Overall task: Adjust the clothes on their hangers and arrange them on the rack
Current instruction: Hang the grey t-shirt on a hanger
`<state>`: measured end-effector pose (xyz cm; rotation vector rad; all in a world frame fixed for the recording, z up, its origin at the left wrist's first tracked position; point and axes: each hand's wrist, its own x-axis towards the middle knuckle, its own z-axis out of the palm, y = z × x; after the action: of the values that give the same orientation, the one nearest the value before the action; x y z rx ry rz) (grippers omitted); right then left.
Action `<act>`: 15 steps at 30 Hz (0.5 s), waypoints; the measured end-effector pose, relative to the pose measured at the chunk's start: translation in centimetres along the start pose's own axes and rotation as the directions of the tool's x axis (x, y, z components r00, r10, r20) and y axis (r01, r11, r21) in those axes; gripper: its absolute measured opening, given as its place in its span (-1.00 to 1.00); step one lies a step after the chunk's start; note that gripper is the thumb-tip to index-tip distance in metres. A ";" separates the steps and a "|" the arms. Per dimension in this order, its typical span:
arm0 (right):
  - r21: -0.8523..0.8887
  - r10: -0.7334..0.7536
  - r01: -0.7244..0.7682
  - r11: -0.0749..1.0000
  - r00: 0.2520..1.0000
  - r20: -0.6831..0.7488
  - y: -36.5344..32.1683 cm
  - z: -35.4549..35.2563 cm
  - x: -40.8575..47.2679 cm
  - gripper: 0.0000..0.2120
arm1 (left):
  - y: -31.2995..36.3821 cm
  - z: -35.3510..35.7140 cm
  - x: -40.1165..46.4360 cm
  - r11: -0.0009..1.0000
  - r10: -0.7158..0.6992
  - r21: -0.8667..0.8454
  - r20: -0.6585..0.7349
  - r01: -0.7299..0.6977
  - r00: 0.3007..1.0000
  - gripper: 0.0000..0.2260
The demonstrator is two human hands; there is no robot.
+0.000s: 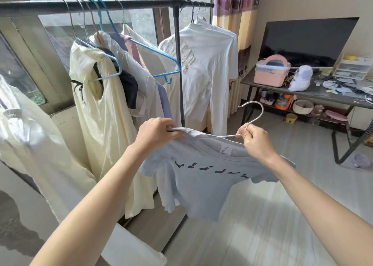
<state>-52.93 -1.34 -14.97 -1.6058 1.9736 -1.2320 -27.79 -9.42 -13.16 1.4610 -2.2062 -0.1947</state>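
A pale blue T-shirt [201, 185] with a row of small dark birds across the chest hangs in front of me on a white wire hanger [254, 112]. My left hand [157, 132] grips the shirt's shoulder at the hanger's end. My right hand [256, 140] pinches the hanger at the base of its hook. Behind stands the black clothes rack [141, 3], its bar high across the view, carrying several hung garments: a cream dress [105, 128], a white long-sleeved top [210, 68], and an empty blue hanger [161, 64].
A window runs behind the rack. At the right a dark table [302, 92] holds a pink box [270, 70], a television [306, 37] and clutter, with items on the shelf below. A patterned curtain [238, 13] hangs beside it. Pale floor lies beneath the shirt.
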 end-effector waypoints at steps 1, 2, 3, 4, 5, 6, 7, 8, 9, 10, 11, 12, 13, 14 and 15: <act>-0.009 -0.008 0.008 1.000 1.000 0.001 0.1 0.1 -0.1 -0.77 | -0.2 -0.1 0.2 0.996 -0.019 -0.085 0.031 0.022 0.999 -0.76; 0.000 -0.006 0.006 1.000 1.000 -0.012 0.0 0.2 -0.2 -0.76 | -0.5 -0.2 0.3 0.987 -0.023 -0.157 0.068 0.033 0.997 -0.80; 0.019 0.001 0.000 1.000 1.000 -0.029 0.0 0.3 -0.3 -0.76 | -0.8 -0.3 0.3 0.977 -0.015 -0.209 0.105 0.037 0.994 -0.84; 0.035 0.002 -0.001 0.999 0.999 -0.047 0.0 0.2 -0.3 -0.76 | -1.0 -0.4 0.3 0.970 -0.001 -0.242 0.132 0.033 0.991 -0.86; 0.042 -0.002 0.004 0.999 0.998 -0.059 0.0 0.2 -0.3 -0.76 | -1.3 -0.2 0.3 0.966 0.009 -0.258 0.149 0.031 0.989 -0.86; 0.045 -0.005 0.008 0.999 0.998 -0.065 0.1 0.1 -0.4 -0.76 | -1.5 0.0 0.2 0.962 0.012 -0.272 0.156 0.031 0.988 -0.86; 0.054 -0.009 0.012 0.998 0.998 -0.068 0.1 0.1 -0.4 -0.76 | -1.6 0.2 0.1 0.956 0.004 -0.291 0.151 0.040 0.989 -0.84; 0.063 -0.011 0.015 0.998 0.998 -0.068 0.2 0.1 -0.4 -0.76 | -1.8 0.5 0.1 0.946 -0.015 -0.319 0.136 0.058 0.991 -0.83; 0.067 -0.013 0.017 0.998 0.998 -0.068 0.3 0.1 -0.4 -0.76 | -1.9 0.7 -0.1 0.935 -0.038 -0.346 0.114 0.076 0.993 -0.82; 0.068 -0.016 0.021 0.997 0.998 -0.067 0.3 0.2 -0.4 -0.76 | -2.0 0.7 -0.2 0.923 -0.060 -0.374 0.099 0.092 0.993 -0.81; 0.069 -0.021 0.026 0.997 0.997 -0.069 0.4 0.2 -0.4 -0.77 | -2.1 0.7 -0.4 0.908 -0.075 -0.404 0.101 0.110 0.992 -0.79; 0.069 -0.026 0.031 0.997 0.997 -0.075 0.5 0.1 -0.4 -0.78 | -2.2 0.7 -0.7 0.890 -0.085 -0.437 0.125 0.131 0.989 -0.79; 0.071 -0.029 0.035 0.997 0.996 -0.084 0.7 0.1 -0.4 -0.78 | -2.4 0.6 -1.1 0.872 -0.085 -0.464 0.166 0.154 0.982 -0.78; 0.075 -0.032 0.039 0.996 0.995 -0.097 0.9 0.1 -0.5 -0.78 | -2.7 0.7 -1.3 0.863 -0.073 -0.474 0.225 0.174 0.972 -0.76; 0.080 -0.035 0.044 0.996 0.993 -0.110 1.0 0.0 -0.5 -0.78 | -3.1 0.8 -1.5 0.862 -0.060 -0.466 0.296 0.199 0.953 -0.73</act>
<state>-53.39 -0.92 -15.87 -1.5759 1.9353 -1.4250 -25.17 -9.45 -15.49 1.3444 -2.0400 -0.9855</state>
